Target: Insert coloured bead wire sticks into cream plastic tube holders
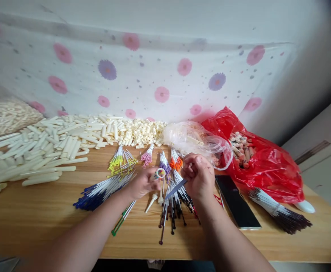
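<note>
My left hand [143, 183] is closed round a small round piece with a pink, yellow and white face [160, 173]. My right hand [198, 175] is curled into a fist just to its right, and a thin dark rod [176, 189] sticks out below it toward the left hand. Both hands hover over a fan of dark-tipped thin rods [174, 206] lying on the wooden table [54, 226]. A small cream peg [151, 203] lies under the left hand. Tufts of yellow, pink, purple and orange-tipped rods [161, 160] lie just beyond the hands.
Piles of cream plastic tubes [40, 151] and small cream springs [142, 132] cover the back left. A clear bag [193, 139] and a red bag of caps [267, 162] sit back right. A black phone [236, 202], a bundled rod sheaf [278, 211] and blue-tipped rods [97, 194] lie nearby.
</note>
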Demonstrator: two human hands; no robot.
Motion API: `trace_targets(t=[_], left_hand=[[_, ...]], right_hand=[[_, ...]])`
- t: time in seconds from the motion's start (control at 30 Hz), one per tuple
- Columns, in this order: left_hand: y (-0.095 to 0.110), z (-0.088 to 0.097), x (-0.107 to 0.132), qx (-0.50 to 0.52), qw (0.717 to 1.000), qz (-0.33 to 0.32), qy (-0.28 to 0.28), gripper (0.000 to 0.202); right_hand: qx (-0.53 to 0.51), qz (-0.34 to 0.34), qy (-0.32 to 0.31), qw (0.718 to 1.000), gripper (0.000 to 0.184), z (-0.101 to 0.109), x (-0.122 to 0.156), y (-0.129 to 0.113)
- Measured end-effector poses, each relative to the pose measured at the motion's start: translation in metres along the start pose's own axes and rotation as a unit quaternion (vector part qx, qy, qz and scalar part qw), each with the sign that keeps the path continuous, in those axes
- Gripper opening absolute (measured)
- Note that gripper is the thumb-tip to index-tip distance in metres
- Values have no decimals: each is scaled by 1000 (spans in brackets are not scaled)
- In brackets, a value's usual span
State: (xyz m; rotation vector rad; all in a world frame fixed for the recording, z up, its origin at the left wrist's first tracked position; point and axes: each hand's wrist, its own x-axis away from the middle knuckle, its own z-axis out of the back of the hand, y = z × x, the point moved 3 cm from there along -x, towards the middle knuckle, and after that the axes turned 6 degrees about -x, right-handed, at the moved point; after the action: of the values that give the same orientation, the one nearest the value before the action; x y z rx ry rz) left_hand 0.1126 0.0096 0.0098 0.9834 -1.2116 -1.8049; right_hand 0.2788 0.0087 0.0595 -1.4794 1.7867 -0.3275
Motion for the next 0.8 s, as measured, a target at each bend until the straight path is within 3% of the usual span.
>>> trace_targets(t=[0.13, 0.27, 0.37, 0.43, 0.5, 0.6, 0.7, 0.8], left_hand=[[19, -17, 2, -93, 994, -19, -50, 36], [32, -19, 5, -144, 989, 4, -22, 30], [39, -8, 10, -173, 985, 25, 7, 21], [40, 10, 17, -170, 983, 44, 46, 18], [35, 41, 29, -153, 977, 80, 127, 18], [19, 100, 56, -256, 925, 146, 240, 28], [-3, 151, 82, -397, 853, 229, 249, 27], [-22, 181, 97, -472, 801, 275, 245, 28]], right_hand=[[5, -7, 31, 999, 26, -5, 5, 9], [49, 18, 62, 997, 25, -16, 6, 14], [129, 69, 64, 987, 17, -18, 0, 11], [225, 124, 78, 963, 14, -11, -2, 4], [305, 166, 103, 932, 15, 4, 0, -3], [326, 140, 117, 928, 15, 33, 15, -6], [353, 59, 83, 930, 14, 54, 36, -1], [450, 42, -15, 892, 11, 52, 53, 4]])
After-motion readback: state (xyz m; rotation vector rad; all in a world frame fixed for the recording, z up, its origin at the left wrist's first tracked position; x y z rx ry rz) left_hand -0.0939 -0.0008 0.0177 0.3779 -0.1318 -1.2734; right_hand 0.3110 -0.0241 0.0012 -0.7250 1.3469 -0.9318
